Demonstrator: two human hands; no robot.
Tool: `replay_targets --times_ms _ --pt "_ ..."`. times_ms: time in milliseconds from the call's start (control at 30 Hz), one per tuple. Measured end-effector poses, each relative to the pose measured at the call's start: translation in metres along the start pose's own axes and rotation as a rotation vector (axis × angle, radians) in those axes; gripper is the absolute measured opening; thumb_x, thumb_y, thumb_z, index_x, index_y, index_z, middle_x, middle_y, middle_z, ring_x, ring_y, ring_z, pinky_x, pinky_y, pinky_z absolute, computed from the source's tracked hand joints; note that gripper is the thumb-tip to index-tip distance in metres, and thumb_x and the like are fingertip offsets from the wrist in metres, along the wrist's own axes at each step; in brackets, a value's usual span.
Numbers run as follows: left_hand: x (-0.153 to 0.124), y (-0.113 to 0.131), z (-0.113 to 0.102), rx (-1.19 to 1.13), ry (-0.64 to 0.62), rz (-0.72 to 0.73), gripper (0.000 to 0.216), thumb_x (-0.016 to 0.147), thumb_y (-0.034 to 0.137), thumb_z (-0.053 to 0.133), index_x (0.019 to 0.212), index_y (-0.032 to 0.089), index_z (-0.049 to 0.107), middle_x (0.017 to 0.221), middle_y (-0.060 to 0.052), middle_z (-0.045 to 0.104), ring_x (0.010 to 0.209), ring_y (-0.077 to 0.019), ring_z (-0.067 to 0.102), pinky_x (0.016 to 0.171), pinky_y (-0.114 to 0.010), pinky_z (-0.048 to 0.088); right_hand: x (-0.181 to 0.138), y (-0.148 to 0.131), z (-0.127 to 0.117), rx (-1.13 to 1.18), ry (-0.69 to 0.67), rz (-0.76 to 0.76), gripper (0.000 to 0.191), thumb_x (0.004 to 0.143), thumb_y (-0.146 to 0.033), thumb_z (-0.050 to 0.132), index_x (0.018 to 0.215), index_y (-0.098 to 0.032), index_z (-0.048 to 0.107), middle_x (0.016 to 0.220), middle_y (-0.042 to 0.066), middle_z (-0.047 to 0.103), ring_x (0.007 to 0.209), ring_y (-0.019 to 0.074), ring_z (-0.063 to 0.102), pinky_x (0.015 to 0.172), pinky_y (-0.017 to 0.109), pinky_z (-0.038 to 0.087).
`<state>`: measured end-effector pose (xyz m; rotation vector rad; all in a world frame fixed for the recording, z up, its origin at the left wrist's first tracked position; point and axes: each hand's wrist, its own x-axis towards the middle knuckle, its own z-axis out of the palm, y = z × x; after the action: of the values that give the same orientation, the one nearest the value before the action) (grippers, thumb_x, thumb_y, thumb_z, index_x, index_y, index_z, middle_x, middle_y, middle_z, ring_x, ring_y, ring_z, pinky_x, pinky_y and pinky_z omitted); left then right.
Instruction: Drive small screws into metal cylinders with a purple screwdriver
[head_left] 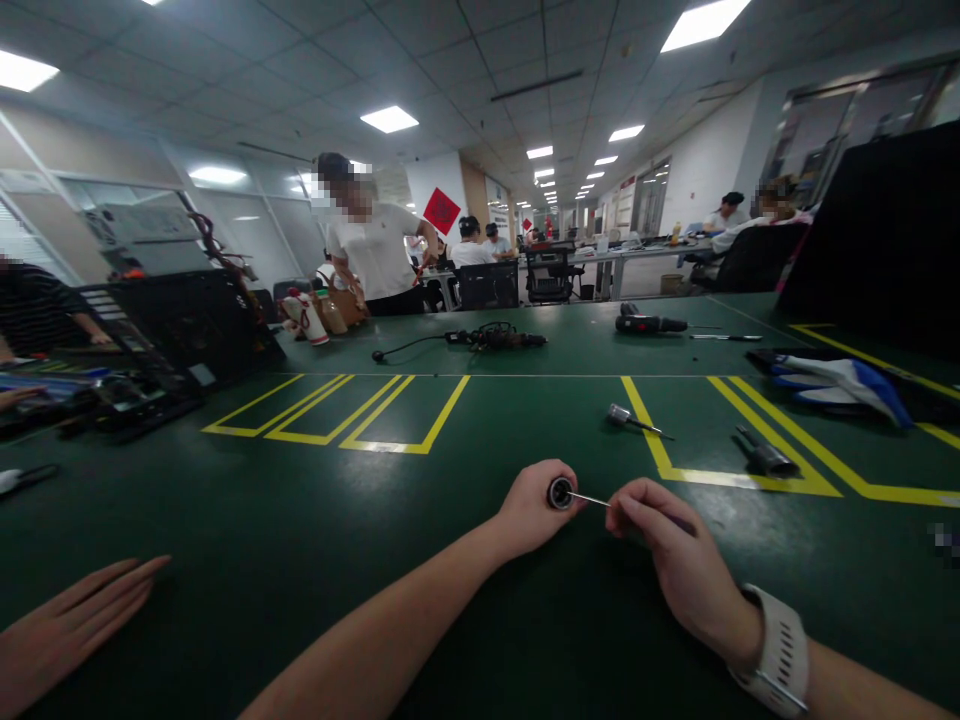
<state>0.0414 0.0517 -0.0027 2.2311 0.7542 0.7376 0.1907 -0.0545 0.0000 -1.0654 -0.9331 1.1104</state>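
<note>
My left hand (531, 512) is closed in a fist around a small round black and silver part (559, 492), held just above the green table (315, 540). My right hand (660, 535) pinches a thin metal rod (589, 498) whose tip touches the middle of that part. The rod's rear end is hidden under my fingers. A white watch strap (780, 655) sits on my right wrist.
Another person's open hand (71, 625) lies flat at the lower left. A small silver-tipped tool (630, 420) and a dark tool (765, 458) lie by the yellow tape lines (675, 470). Farther back are a power screwdriver (649, 323), a cabled tool (487, 338), blue-white cloth (840, 385) and people.
</note>
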Motion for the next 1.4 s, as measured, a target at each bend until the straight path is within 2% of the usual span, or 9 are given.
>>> replay_targets --times_ms 233,467,800,967,1167,1400 --pt "-0.0019 -0.0017 -0.0014 0.128 0.033 0.049 0.012 0.071 0.021 0.066 0.073 0.017 0.055 0.074 0.001 0.057 0.071 -0.0139 0.051 0.071 -0.028 0.039 -0.0003 0.0019 0.0006 0.005 -0.037 0.037 0.019 0.077 -0.035 0.064 0.067 -0.020 0.065 0.067 0.002 0.061 0.068 0.0184 0.052 0.065 0.032 0.038" --pt "-0.0019 -0.0015 -0.0030 0.086 0.017 0.053 0.017 0.072 0.028 0.067 0.072 0.017 0.054 0.075 0.001 0.058 0.070 -0.0134 0.051 0.074 -0.028 0.039 0.0064 -0.0010 0.0000 0.122 -0.059 0.112 0.018 0.075 -0.036 0.064 0.068 -0.020 0.063 0.069 0.003 0.063 0.066 0.0182 0.053 0.063 0.032 0.042" --pt "-0.0017 0.0024 -0.0040 0.100 0.047 0.034 0.011 0.073 0.022 0.064 0.070 0.018 0.054 0.074 0.001 0.059 0.072 -0.0143 0.053 0.081 -0.032 0.037 0.0017 -0.0014 0.0047 0.056 -0.049 0.070 0.020 0.075 -0.039 0.066 0.069 -0.020 0.066 0.072 0.002 0.062 0.072 0.0192 0.053 0.068 0.032 0.039" --pt "-0.0010 -0.0007 -0.0028 0.061 0.030 0.074 0.016 0.072 0.023 0.065 0.067 0.017 0.052 0.070 0.002 0.055 0.070 -0.0136 0.052 0.077 -0.030 0.037 0.0051 -0.0021 0.0024 0.089 -0.085 0.110 0.019 0.077 -0.037 0.063 0.071 -0.019 0.065 0.073 0.004 0.063 0.072 0.0200 0.055 0.066 0.033 0.041" --pt "0.0010 -0.0029 -0.0008 -0.065 0.059 0.054 0.018 0.070 0.026 0.067 0.067 0.016 0.052 0.068 0.002 0.052 0.064 -0.0120 0.049 0.063 -0.025 0.039 0.0040 -0.0008 0.0018 0.109 -0.068 0.101 0.020 0.076 -0.039 0.063 0.072 -0.020 0.065 0.075 0.004 0.063 0.074 0.0198 0.055 0.067 0.032 0.041" --pt "0.0005 -0.0019 -0.0013 -0.057 0.068 0.049 0.014 0.071 0.023 0.065 0.069 0.016 0.053 0.069 0.002 0.052 0.064 -0.0119 0.049 0.064 -0.025 0.038 0.0029 -0.0035 0.0057 0.058 -0.052 0.076 0.018 0.077 -0.040 0.065 0.077 -0.022 0.067 0.081 0.003 0.064 0.077 0.0198 0.054 0.068 0.032 0.040"
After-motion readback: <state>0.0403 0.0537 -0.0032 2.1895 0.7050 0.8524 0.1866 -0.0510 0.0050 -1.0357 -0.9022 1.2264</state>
